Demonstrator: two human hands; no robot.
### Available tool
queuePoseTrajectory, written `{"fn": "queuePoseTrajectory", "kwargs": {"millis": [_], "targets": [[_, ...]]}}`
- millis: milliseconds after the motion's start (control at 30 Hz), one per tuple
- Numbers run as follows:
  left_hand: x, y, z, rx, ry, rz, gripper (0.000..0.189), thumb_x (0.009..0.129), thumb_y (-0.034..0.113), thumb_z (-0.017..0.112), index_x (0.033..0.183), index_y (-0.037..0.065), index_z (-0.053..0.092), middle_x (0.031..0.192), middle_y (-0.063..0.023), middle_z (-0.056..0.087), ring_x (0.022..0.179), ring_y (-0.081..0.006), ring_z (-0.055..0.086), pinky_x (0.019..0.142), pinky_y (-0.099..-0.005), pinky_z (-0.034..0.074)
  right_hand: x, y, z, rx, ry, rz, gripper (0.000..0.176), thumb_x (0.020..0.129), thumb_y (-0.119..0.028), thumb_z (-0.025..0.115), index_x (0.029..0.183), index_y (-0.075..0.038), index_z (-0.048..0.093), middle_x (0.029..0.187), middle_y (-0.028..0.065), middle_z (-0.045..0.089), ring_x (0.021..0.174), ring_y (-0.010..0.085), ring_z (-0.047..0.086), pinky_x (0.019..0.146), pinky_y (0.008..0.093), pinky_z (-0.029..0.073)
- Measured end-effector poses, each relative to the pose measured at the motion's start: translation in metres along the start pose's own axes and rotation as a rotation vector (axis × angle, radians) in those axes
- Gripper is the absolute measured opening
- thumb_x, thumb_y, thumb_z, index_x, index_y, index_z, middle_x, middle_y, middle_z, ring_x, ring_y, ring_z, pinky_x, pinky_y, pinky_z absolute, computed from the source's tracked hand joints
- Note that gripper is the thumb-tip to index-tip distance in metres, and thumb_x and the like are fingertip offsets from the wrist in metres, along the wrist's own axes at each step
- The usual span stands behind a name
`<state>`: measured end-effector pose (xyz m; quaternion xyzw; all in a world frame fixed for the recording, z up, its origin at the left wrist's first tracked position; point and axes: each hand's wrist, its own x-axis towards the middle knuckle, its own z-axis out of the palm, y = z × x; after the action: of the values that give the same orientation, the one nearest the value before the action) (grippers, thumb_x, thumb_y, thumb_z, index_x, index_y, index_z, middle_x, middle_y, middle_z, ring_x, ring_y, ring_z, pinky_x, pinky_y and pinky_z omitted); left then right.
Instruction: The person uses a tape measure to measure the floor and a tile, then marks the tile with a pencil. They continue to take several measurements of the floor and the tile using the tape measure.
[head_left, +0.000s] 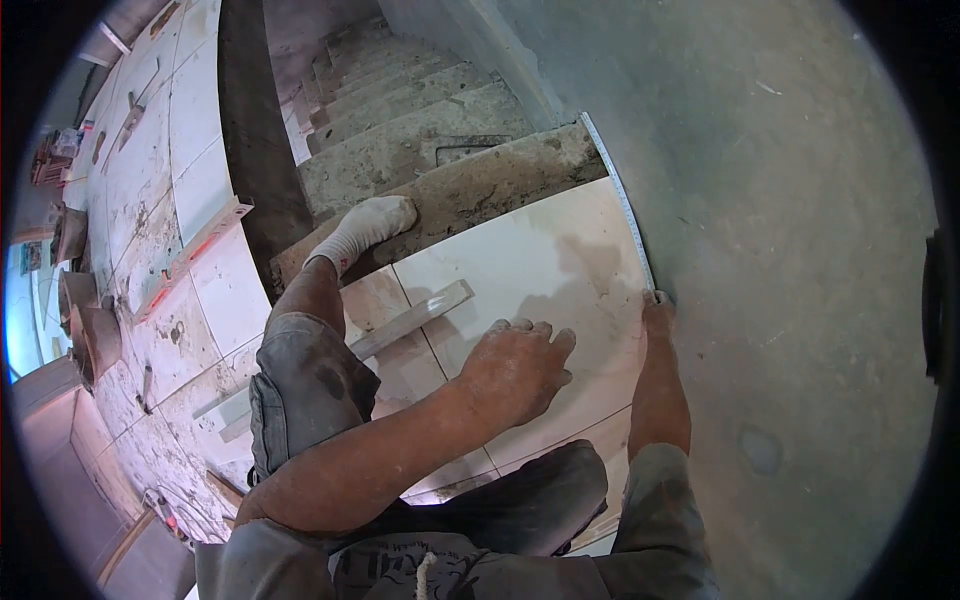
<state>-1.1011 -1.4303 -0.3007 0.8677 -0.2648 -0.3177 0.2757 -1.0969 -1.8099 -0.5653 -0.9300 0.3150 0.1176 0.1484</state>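
A grey wall (800, 250) takes up the right side of the room, and next to it a rough staircase (400, 130) drops back into the gloom. Closer in lies a broad pale tile (545, 245), with a long straight bar (415, 315) across its left edge, running under the person's leg. A narrow measuring tape (625, 205) lies along the foot of the wall, its long axis pointing away from the person, one end by the step's edge and the other at the right hand (657, 305). That hand is clearly the nearer; its fingers seem to pinch the tape. The left hand (515, 375) hangs over the tile, the tape well off to its right and beyond; its fingers are loosely bent, slightly apart, with nothing visible in them.
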Motion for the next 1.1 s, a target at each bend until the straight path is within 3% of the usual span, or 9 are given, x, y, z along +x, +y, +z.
{"fn": "queuePoseTrajectory", "kwargs": {"millis": [267, 333, 567, 633, 933, 1100], "targets": [[-0.002, 0.002, -0.004, 0.007, -0.035, -0.021, 0.040, 0.085, 0.028, 0.056, 0.117, 0.004, 0.049, 0.096, -0.0175, 0.059, 0.096, -0.0318, 0.057, 0.086, -0.0423, 0.044, -0.003, -0.003, -0.004, 0.004, -0.009, -0.010, 0.046, 0.082, -0.040, 0.058, 0.110, -0.004, 0.059, 0.106, 0.0226, 0.060, 0.101, 0.0380, 0.056, 0.087, 0.0429, 0.044], [-0.002, 0.001, -0.003, 0.002, -0.030, -0.019, 0.040, 0.085, 0.028, 0.056, 0.117, 0.004, 0.049, 0.096, -0.0174, 0.059, 0.096, -0.0319, 0.057, 0.086, -0.0423, 0.044, -0.007, -0.006, -0.006, 0.043, 0.013, -0.022, 0.044, 0.083, -0.039, 0.059, 0.108, -0.003, 0.060, 0.105, 0.0196, 0.062, 0.099, 0.0341, 0.058, 0.084, 0.0397, 0.044], [-0.005, -0.002, -0.001, -0.025, -0.002, 0.008, 0.038, 0.085, 0.026, 0.056, 0.115, 0.003, 0.050, 0.095, -0.0179, 0.059, 0.095, -0.0328, 0.058, 0.083, -0.0421, 0.044, -0.006, -0.009, -0.008, -0.045, -0.031, -0.022, 0.048, 0.084, -0.043, 0.054, 0.114, -0.006, 0.057, 0.113, 0.0211, 0.058, 0.106, 0.0377, 0.054, 0.089, 0.0421, 0.042], [-0.005, -0.002, 0.001, -0.027, 0.020, 0.003, 0.038, 0.084, 0.026, 0.056, 0.114, 0.003, 0.050, 0.094, -0.0181, 0.059, 0.095, -0.0328, 0.058, 0.082, -0.0422, 0.044, -0.004, -0.005, -0.004, -0.018, 0.038, -0.044, 0.046, 0.084, -0.040, 0.059, 0.109, -0.002, 0.060, 0.105, 0.0207, 0.061, 0.099, 0.0334, 0.058, 0.085, 0.0388, 0.044], [-0.011, -0.007, 0.001, -0.027, 0.068, 0.049, 0.038, 0.083, 0.024, 0.057, 0.112, 0.001, 0.050, 0.091, -0.0182, 0.059, 0.091, -0.0330, 0.059, 0.080, -0.0433, 0.045, 0.004, 0.004, 0.002, 0.017, 0.020, -0.052, 0.044, 0.085, -0.040, 0.057, 0.105, -0.001, 0.061, 0.101, 0.0197, 0.063, 0.096, 0.0328, 0.059, 0.082, 0.0393, 0.044], [-0.011, -0.007, 0.007, -0.042, 0.111, 0.078, 0.038, 0.083, 0.024, 0.057, 0.112, 0.000, 0.050, 0.090, -0.0181, 0.059, 0.090, -0.0327, 0.059, 0.079, -0.0440, 0.045, -0.008, -0.014, -0.009, -0.029, 0.001, 0.012, 0.045, 0.085, -0.041, 0.056, 0.108, -0.003, 0.060, 0.106, 0.0202, 0.061, 0.100, 0.0339, 0.057, 0.085, 0.0398, 0.043]]}}
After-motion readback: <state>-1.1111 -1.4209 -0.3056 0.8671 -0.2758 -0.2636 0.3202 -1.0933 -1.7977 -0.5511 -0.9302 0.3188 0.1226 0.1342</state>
